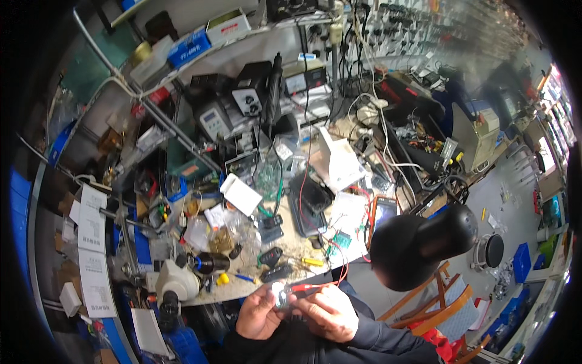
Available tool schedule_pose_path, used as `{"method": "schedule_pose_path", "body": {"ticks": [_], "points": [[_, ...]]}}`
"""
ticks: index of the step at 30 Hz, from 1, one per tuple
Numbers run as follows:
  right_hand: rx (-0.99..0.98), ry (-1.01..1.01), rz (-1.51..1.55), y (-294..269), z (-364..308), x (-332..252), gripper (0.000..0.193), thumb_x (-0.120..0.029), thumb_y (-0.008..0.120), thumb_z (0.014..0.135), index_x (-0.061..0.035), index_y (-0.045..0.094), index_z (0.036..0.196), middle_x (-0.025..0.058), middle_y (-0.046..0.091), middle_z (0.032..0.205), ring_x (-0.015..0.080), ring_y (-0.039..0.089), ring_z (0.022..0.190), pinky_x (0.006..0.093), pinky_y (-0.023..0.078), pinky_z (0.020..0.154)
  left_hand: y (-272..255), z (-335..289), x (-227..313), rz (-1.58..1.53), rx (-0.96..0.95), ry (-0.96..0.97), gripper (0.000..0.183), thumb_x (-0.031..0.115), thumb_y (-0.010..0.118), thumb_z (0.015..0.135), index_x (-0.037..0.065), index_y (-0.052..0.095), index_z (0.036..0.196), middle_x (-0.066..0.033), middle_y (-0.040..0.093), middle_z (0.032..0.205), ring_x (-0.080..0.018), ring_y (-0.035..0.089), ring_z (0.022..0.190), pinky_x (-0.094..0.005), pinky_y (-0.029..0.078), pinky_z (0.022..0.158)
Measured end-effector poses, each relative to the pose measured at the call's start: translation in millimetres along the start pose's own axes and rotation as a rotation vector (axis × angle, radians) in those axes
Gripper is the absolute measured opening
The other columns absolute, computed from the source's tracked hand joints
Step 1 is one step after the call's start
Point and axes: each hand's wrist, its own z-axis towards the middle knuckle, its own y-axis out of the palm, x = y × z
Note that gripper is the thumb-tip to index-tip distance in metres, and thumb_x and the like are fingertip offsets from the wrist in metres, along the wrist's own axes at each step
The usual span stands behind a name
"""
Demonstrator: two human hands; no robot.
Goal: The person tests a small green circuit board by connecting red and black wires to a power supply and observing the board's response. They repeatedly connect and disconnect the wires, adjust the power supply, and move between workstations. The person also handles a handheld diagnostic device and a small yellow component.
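Observation:
Close to the bench's near edge, my left hand (259,313) pinches a small shiny piece (280,295); glare hides its exact kind. My right hand (330,313) is closed around a red-and-black test lead (305,287), its tip against or very near that piece. A thin red wire trails from the lead up over the bench. Just beyond my hands lie a black key fob (271,256), a dark oblong piece (277,272), a blue thin tool (246,278) and a yellow piece (313,262).
A large black lamp head (403,252) hangs right of my hands. Left stands a white microscope (177,284). The cluttered bench (291,247) holds an open white box (337,162), a black tray (305,206) and soldering-station-like units (245,97). A wooden chair (445,303) stands at right.

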Motion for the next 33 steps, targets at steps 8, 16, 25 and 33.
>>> {"method": "schedule_pose_path", "body": {"ticks": [8, 16, 25, 33], "points": [[-0.033, 0.0, 0.078, -5.6, -7.9, 19.0, 0.063, -0.009, 0.075, 0.063, 0.0005, 0.055, 0.122, 0.005, 0.052, 0.076, 0.0232, 0.052, 0.065, 0.0347, 0.041, 0.061, 16.7, 7.5, 2.6, 0.042, 0.061, -0.052, 0.038, 0.023, 0.054, 0.095, -0.001, 0.046, 0.123, -0.0137, 0.061, 0.103, -0.0238, 0.062, 0.095, -0.0394, 0.055, 0.083], [0.085, 0.083, 0.122, -10.0, -5.7, 37.7, 0.039, -0.008, 0.072, 0.073, -0.0017, 0.061, 0.11, 0.0057, 0.054, 0.069, 0.0212, 0.053, 0.06, 0.0328, 0.041, 0.056, 29.1, 21.8, 0.4, 0.046, 0.167, -0.084, 0.036, 0.022, 0.05, 0.097, -0.002, 0.045, 0.124, -0.0165, 0.06, 0.106, -0.0266, 0.06, 0.099, -0.0426, 0.054, 0.086], [-0.226, 0.166, 0.18, -12.5, -3.6, 52.4, 0.03, -0.026, 0.063, 0.087, -0.0054, 0.062, 0.109, 0.01, 0.061, 0.092, 0.0273, 0.06, 0.076, 0.0384, 0.047, 0.063, 30.2, 25.5, -3.8, 0.111, 0.183, -0.021, 0.035, 0.017, 0.048, 0.097, -0.004, 0.046, 0.125, -0.0186, 0.06, 0.108, -0.0284, 0.061, 0.1, -0.0454, 0.054, 0.087], [-0.065, 0.153, 0.056, -10.5, -2.2, 47.7, 0.03, -0.023, 0.07, 0.079, -0.0115, 0.065, 0.105, 0.0031, 0.054, 0.068, 0.0195, 0.053, 0.062, 0.0319, 0.041, 0.06, 26.8, 24.8, -2.0, 0.196, 0.26, 0.006, 0.031, 0.008, 0.05, 0.096, -0.006, 0.05, 0.123, -0.0176, 0.062, 0.106, -0.0271, 0.064, 0.097, -0.041, 0.056, 0.084]]}}
